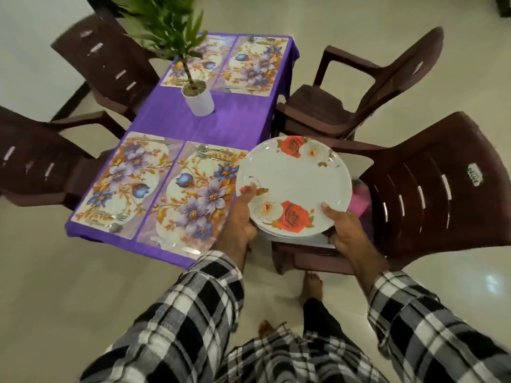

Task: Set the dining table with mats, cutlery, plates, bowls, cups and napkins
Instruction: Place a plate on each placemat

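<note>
Both hands grip a stack of white round rose-printed plates [294,186], left hand [240,217] nearer the bare floral placemat [190,197] lying centre-left.

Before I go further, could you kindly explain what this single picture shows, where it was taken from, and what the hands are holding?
There is no machine: a camera worn on a person's head looks down at their own arms. The left hand and right hand each have a grip on opposite edges of a stack of rose-patterned plates, held above a brown chair. The purple-clothed table carries four floral mats, some cutlery and a potted plant.
</note>
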A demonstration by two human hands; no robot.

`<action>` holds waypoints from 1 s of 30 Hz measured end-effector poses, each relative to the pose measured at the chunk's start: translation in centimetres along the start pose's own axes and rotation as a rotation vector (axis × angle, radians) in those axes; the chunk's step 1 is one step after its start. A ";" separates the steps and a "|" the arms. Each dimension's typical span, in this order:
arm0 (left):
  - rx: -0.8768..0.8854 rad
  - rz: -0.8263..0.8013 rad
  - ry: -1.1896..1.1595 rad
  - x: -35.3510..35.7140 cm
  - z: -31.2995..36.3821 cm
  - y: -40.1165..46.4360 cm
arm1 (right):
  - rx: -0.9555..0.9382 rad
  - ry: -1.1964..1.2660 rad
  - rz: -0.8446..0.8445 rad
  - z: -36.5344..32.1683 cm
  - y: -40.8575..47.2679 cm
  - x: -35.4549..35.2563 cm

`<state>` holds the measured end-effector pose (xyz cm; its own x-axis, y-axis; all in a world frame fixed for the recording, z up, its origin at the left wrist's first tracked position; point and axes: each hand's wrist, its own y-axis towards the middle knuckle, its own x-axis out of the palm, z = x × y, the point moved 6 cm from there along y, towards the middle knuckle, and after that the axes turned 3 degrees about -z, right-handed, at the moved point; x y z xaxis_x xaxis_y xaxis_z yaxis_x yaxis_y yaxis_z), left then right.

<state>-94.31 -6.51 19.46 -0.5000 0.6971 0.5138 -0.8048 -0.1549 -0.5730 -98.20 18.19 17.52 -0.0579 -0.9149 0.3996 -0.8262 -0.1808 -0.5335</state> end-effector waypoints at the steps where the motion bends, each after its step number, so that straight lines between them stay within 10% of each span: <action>1: 0.038 -0.017 -0.032 -0.2 1.2 -1.1 | -0.009 -0.007 -0.054 -0.4 -0.6 1.4; 14: 0.208 0.267 -0.085 -12.9 6.9 -11.6 | -0.121 -0.716 -0.040 -1.5 0.8 13.2; 30: 0.216 0.360 -0.291 -30.1 12.3 -15.4 | -0.123 -0.922 -0.225 8.0 1.9 29.3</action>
<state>-70.85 -33.74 20.67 -0.8015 0.3534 0.4823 -0.5973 -0.5119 -0.6175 -97.00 -11.90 22.21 0.5300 -0.7970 -0.2897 -0.8204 -0.3956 -0.4128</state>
